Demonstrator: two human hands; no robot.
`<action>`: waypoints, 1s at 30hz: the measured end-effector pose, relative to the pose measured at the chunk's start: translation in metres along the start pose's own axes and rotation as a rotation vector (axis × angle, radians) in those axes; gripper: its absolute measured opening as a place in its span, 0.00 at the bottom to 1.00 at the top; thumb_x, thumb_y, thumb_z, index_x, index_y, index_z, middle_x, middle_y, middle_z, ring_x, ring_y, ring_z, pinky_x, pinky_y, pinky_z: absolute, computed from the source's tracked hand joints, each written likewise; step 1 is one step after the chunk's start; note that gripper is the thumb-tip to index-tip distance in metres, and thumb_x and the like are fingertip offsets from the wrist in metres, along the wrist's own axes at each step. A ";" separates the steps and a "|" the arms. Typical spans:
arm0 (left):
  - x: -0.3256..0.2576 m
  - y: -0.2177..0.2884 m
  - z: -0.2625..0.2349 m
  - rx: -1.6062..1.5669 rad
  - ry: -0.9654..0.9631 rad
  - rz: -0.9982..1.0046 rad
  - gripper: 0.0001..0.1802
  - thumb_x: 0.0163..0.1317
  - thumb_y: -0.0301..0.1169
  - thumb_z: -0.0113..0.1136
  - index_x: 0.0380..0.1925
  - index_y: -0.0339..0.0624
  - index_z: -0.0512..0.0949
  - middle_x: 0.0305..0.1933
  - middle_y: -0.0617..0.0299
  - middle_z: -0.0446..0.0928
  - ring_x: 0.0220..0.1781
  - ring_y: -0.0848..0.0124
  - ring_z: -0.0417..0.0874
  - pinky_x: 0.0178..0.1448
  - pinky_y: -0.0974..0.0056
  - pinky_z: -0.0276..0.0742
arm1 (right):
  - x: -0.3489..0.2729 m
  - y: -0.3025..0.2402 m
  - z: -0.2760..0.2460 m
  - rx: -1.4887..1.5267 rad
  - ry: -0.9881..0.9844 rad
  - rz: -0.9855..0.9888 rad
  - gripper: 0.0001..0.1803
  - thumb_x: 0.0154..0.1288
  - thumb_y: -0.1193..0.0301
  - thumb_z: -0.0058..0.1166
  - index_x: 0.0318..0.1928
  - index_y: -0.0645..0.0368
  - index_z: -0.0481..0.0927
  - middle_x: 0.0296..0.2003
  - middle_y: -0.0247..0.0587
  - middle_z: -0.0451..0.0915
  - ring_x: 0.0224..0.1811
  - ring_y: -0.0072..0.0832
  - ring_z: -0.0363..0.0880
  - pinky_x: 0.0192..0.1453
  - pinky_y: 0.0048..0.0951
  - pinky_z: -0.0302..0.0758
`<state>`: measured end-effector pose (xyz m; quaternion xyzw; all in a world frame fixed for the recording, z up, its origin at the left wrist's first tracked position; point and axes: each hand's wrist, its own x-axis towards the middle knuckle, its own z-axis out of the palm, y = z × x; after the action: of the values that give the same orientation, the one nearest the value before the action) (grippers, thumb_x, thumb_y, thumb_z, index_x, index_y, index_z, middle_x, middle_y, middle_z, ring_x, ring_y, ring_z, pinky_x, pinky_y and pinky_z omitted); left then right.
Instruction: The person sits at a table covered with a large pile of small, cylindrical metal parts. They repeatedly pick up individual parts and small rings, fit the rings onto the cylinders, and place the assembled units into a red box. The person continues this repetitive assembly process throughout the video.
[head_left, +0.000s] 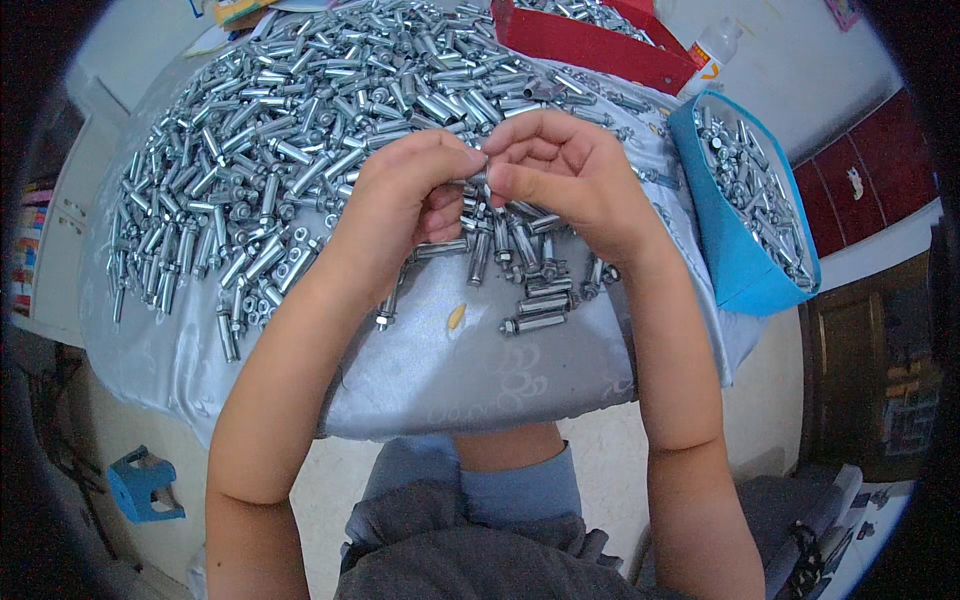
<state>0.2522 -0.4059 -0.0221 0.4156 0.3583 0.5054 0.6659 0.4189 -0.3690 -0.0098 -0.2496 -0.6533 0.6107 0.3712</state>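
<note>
Left hand [405, 195] and right hand [565, 175] pinch a small, apparently metal bolt [480, 179], mostly hidden by fingers

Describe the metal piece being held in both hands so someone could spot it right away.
Start at the grey cloth-covered table heaped with silvery metal sleeve bolts. Above its near edge, the left hand and right hand meet fingertip to fingertip. The small metal piece pinched between them is the only one lifted off the pile.

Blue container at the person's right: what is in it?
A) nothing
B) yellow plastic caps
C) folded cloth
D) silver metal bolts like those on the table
D: the blue container holds a heap of silver metal bolts, the same kind as the big pile spread over the grey cloth.
</note>
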 end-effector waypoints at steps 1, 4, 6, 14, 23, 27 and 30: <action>0.000 0.000 0.000 -0.011 -0.003 -0.005 0.08 0.54 0.35 0.51 0.23 0.44 0.67 0.15 0.73 0.54 0.14 0.82 0.53 0.19 0.75 0.49 | 0.000 0.000 0.000 -0.001 0.006 -0.003 0.12 0.53 0.76 0.56 0.39 0.66 0.73 0.31 0.38 0.78 0.34 0.21 0.76 0.41 0.19 0.73; 0.002 -0.002 0.001 -0.057 -0.025 -0.026 0.09 0.56 0.36 0.50 0.25 0.44 0.68 0.15 0.73 0.55 0.14 0.82 0.53 0.18 0.75 0.49 | 0.000 -0.001 0.000 -0.013 0.031 -0.008 0.11 0.54 0.76 0.56 0.39 0.66 0.74 0.31 0.38 0.78 0.34 0.20 0.76 0.41 0.19 0.73; 0.001 -0.002 0.000 -0.099 -0.046 -0.046 0.10 0.58 0.37 0.49 0.26 0.43 0.69 0.16 0.73 0.56 0.15 0.82 0.53 0.18 0.75 0.49 | 0.000 -0.002 0.000 -0.024 0.046 -0.008 0.10 0.54 0.75 0.55 0.38 0.66 0.75 0.31 0.38 0.78 0.34 0.19 0.76 0.41 0.19 0.73; -0.001 0.002 0.003 0.075 -0.011 -0.022 0.15 0.61 0.42 0.49 0.30 0.41 0.72 0.14 0.76 0.53 0.13 0.84 0.51 0.16 0.76 0.47 | 0.003 0.011 0.006 -0.206 0.148 -0.261 0.11 0.57 0.73 0.54 0.39 0.65 0.77 0.31 0.36 0.78 0.33 0.18 0.74 0.38 0.17 0.71; 0.002 0.014 -0.003 -0.183 0.078 0.006 0.14 0.61 0.35 0.48 0.39 0.35 0.71 0.13 0.76 0.49 0.12 0.85 0.50 0.15 0.77 0.49 | 0.004 0.018 0.001 -0.741 0.196 -0.312 0.08 0.54 0.70 0.53 0.34 0.56 0.81 0.32 0.37 0.76 0.37 0.29 0.72 0.43 0.27 0.68; 0.001 0.013 -0.009 -0.229 0.008 0.057 0.14 0.59 0.33 0.51 0.40 0.33 0.72 0.14 0.75 0.50 0.14 0.85 0.51 0.17 0.77 0.51 | 0.006 0.035 0.004 -1.133 0.130 -0.400 0.08 0.51 0.69 0.52 0.32 0.53 0.82 0.30 0.40 0.73 0.35 0.39 0.69 0.42 0.34 0.66; 0.001 0.012 -0.011 -0.261 -0.004 0.046 0.14 0.58 0.32 0.52 0.38 0.32 0.72 0.14 0.74 0.52 0.15 0.85 0.52 0.18 0.77 0.51 | 0.008 0.037 0.006 -1.204 0.135 -0.414 0.08 0.50 0.68 0.54 0.33 0.50 0.82 0.30 0.37 0.72 0.37 0.35 0.68 0.43 0.33 0.66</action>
<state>0.2376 -0.4010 -0.0152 0.3343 0.2785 0.5621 0.7033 0.4044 -0.3621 -0.0447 -0.3209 -0.8919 0.0354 0.3167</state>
